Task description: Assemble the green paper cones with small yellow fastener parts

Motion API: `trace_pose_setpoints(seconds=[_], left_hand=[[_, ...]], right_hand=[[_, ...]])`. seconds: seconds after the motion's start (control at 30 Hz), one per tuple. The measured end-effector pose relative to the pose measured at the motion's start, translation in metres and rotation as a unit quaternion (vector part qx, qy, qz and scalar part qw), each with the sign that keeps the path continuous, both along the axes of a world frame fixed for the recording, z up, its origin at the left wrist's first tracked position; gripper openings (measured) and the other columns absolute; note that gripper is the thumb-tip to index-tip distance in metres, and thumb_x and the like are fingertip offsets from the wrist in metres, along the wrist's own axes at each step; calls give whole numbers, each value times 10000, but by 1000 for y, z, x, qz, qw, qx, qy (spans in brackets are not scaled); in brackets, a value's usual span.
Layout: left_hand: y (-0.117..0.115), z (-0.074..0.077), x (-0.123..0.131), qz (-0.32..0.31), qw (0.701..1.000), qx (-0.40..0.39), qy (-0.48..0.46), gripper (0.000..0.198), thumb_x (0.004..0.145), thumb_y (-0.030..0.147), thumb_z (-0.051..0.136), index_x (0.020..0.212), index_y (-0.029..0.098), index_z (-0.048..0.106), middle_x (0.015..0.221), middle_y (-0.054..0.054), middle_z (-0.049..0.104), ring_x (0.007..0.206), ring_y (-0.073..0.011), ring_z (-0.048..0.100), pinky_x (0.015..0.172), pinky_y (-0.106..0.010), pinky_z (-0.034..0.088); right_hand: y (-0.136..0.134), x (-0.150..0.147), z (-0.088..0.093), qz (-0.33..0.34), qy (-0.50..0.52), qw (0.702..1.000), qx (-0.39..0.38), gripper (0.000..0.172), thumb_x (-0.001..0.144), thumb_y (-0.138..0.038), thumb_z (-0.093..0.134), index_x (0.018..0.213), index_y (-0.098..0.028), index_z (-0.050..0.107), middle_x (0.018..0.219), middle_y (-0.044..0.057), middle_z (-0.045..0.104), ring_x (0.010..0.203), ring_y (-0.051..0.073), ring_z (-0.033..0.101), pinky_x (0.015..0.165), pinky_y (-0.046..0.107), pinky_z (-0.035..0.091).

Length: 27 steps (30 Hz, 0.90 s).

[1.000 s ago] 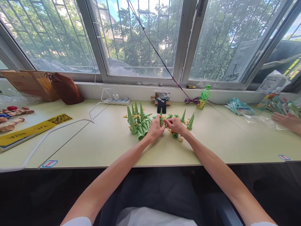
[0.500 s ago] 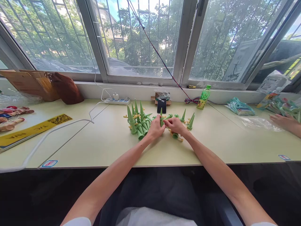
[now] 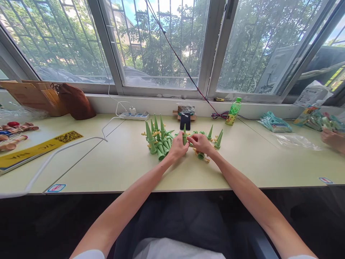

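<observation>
My left hand [image 3: 178, 146] is wrapped round a green plastic watering spike [image 3: 184, 130], whose pointed end stands up above the fingers. Close beside it, my right hand [image 3: 201, 142] is closed in a pinch at the spike's side. What its fingertips hold, if anything, is hidden. Left of my hands is a cluster of green spikes [image 3: 151, 144], some upright and some lying, with small yellow valve pieces among them. To the right, another upright spike [image 3: 219, 139] stands near a lying one [image 3: 201, 155] with yellow pieces by it.
Behind my hands lie a black phone [image 3: 185, 121] and a small cardboard box [image 3: 176, 113]. A green bottle [image 3: 233, 111] stands at back right, a power strip [image 3: 137, 116] at back left. Another person's hand [image 3: 332, 139] is at far right, near a plastic bag [image 3: 298, 142].
My hands have barely moved and stay at the same spike. At far right, the other person's hand has shifted right and now has greenish pieces at its fingers.
</observation>
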<state>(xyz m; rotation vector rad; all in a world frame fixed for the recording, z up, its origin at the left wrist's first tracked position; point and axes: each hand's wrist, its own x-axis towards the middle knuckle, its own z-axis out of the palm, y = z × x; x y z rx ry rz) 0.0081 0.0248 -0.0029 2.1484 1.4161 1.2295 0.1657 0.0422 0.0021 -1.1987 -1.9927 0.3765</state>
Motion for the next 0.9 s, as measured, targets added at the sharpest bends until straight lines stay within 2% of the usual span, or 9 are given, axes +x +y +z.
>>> trace_pose_setpoints(seconds=[0.1, 0.23, 0.9], left_hand=[[1, -1, 0, 1, 1000, 1, 0, 305, 814, 225, 587, 1095, 168, 484, 765, -18, 580, 663, -155, 546, 642, -271, 418], [1, -1, 0, -1, 1000, 0, 0, 293, 815, 229, 590, 1081, 174, 481, 753, -10, 572, 642, -148, 536, 619, -263, 404], [1, -3, 0, -15, 1000, -1, 2, 290, 831, 256, 592, 1089, 170, 491, 734, -6, 572, 636, -141, 535, 611, -255, 406]], right_hand=[[-2, -1, 3, 2, 18, 1000, 3, 375, 862, -478, 540, 710, -148, 636, 623, 25, 600, 569, 116, 448, 568, 250, 332], [-4, -2, 5, 5, 25, 1000, 4, 342, 857, -432, 545, 695, -147, 642, 618, 27, 608, 558, 114, 440, 573, 253, 336], [0, 0, 0, -12, -6, 1000, -2, 481, 893, -499, 443, 555, -168, 530, 523, 8, 513, 534, 113, 392, 543, 263, 294]])
